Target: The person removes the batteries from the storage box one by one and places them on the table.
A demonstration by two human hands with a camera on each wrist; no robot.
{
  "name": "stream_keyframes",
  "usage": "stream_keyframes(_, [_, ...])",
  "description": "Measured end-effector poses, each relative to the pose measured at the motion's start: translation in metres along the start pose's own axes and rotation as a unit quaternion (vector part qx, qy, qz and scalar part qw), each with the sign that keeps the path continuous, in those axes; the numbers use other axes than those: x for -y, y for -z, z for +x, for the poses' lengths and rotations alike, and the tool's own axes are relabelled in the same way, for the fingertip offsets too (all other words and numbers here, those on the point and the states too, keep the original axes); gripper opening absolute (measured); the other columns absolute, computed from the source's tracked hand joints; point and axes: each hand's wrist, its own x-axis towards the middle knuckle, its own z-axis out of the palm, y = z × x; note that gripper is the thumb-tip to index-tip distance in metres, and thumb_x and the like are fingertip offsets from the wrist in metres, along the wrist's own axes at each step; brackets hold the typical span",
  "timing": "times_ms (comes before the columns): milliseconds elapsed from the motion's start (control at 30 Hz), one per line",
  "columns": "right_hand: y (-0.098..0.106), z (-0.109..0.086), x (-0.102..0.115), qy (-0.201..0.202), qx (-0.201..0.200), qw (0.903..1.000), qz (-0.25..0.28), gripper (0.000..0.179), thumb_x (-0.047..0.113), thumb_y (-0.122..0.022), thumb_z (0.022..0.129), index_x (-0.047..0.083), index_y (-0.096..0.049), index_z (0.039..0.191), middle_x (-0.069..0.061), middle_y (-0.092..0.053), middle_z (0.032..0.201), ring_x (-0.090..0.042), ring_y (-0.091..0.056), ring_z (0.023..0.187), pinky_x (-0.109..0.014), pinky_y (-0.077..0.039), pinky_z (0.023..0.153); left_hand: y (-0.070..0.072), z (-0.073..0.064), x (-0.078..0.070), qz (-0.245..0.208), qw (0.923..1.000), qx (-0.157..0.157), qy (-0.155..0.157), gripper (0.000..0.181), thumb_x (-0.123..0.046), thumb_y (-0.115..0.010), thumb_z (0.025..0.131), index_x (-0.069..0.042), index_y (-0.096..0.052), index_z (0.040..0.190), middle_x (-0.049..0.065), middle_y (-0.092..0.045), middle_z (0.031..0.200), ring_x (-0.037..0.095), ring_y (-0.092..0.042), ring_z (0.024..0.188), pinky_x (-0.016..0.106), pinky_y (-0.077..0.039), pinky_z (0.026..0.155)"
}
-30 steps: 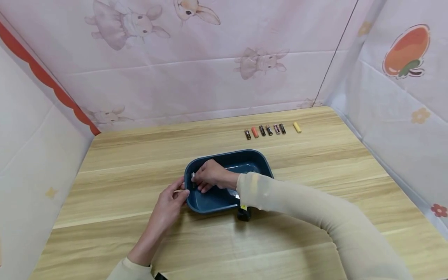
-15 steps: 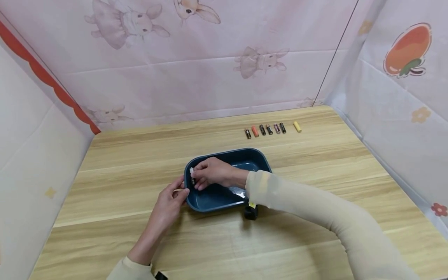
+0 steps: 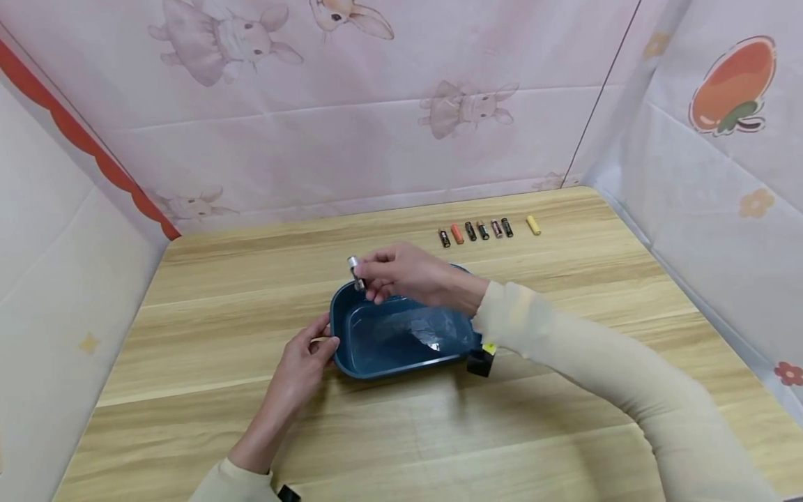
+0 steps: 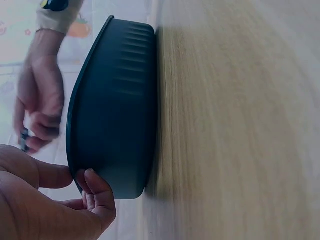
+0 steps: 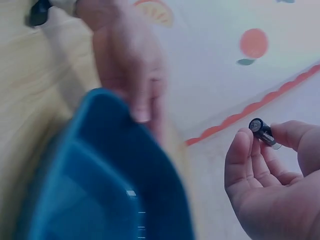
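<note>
My right hand point(image 3: 417, 277) pinches a dark battery with a silver end point(image 3: 356, 272) between thumb and fingers, raised over the far left rim of a blue plastic tray point(image 3: 401, 369). The right wrist view shows the battery point(image 5: 263, 132) with its flat round end facing the camera. At the tray's left end, my left hand point(image 3: 304, 362) grips the rim; the left wrist view has its thumb and fingers around the edge of the tray point(image 4: 110, 115). Inside the tray, the visible floor is smooth and shiny, partly hidden by the right forearm.
Several batteries point(image 3: 483, 231) lie side by side in a row at the back of the wooden table point(image 3: 219, 335), black ones and an orange one point(image 3: 457, 234) among them. A yellow battery point(image 3: 533, 225) lies apart at the row's right. Printed cloth walls point(image 3: 351, 153) enclose the table.
My right hand has lifted the battery from the tray's left end up and away, over the far rim. My left hand stays on the tray's left end.
</note>
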Motion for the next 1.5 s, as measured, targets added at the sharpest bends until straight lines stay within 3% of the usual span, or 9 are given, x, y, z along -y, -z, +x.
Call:
stream_keyframes(167, [0.011,-0.016,0.034,0.036,-0.01,0.9991,0.022,0.018,0.012,-0.055,0.108,-0.004,-0.064,0.113,-0.011,-0.063,0.094,-0.019,-0.061,0.079,-0.029,-0.054,0.075,0.0,0.0,0.001,0.004,1.0,-0.002,0.006,0.051,-0.004,-0.054,0.107,0.0,-0.041,0.156,0.016,-0.05,0.129,0.026,-0.058,0.108,0.023,-0.053,0.083])
stream_keyframes(433, [0.04,-0.05,0.089,0.105,-0.039,0.9928,0.043,0.019,0.007,-0.052,0.108,-0.003,-0.067,0.105,-0.012,-0.062,0.094,-0.019,-0.056,0.077,-0.026,-0.051,0.068,0.001,0.001,0.001,0.014,0.9998,0.001,0.014,0.052,-0.005,-0.053,0.107,0.0,-0.039,0.157,0.017,-0.05,0.13,0.026,-0.058,0.111,0.028,-0.054,0.087])
stream_keyframes(767, [0.089,-0.087,0.133,0.193,-0.109,0.972,0.078,0.018,0.006,-0.062,0.103,-0.009,-0.068,0.099,-0.013,-0.062,0.087,-0.02,-0.059,0.072,-0.027,-0.052,0.064,0.001,0.0,0.001,0.008,1.0,0.0,-0.002,0.052,-0.005,-0.055,0.107,0.002,-0.04,0.156,0.018,-0.05,0.129,0.024,-0.058,0.107,0.024,-0.053,0.082])
stream_keyframes(933, [0.121,-0.103,0.138,0.197,-0.179,0.9574,0.112,0.013,0.002,-0.066,0.1,-0.01,-0.069,0.1,-0.015,-0.064,0.088,-0.023,-0.06,0.073,-0.028,-0.054,0.066,0.002,0.001,0.0,0.01,0.9999,-0.001,0.008,0.052,-0.005,-0.054,0.107,-0.001,-0.04,0.157,0.016,-0.049,0.129,0.024,-0.058,0.102,0.025,-0.053,0.084])
stream_keyframes(1100, [0.16,-0.113,0.136,0.171,-0.241,0.9441,0.145,0.011,0.0,-0.067,0.099,-0.009,-0.071,0.104,-0.016,-0.065,0.09,-0.024,-0.06,0.075,-0.03,-0.055,0.068,0.002,0.0,-0.001,0.021,0.9997,0.001,0.013,0.052,-0.006,-0.054,0.107,-0.003,-0.04,0.157,0.016,-0.05,0.13,0.024,-0.057,0.102,0.027,-0.053,0.085])
stream_keyframes(1500, [0.226,-0.11,0.096,0.091,-0.33,0.9297,0.136,0.012,0.006,-0.068,0.1,0.0,-0.075,0.092,-0.011,-0.066,0.08,-0.02,-0.063,0.068,-0.027,-0.055,0.063,0.002,-0.001,-0.001,0.027,0.9995,0.002,0.016,0.052,-0.007,-0.054,0.108,-0.003,-0.04,0.157,0.016,-0.049,0.131,0.024,-0.056,0.102,0.027,-0.053,0.085])
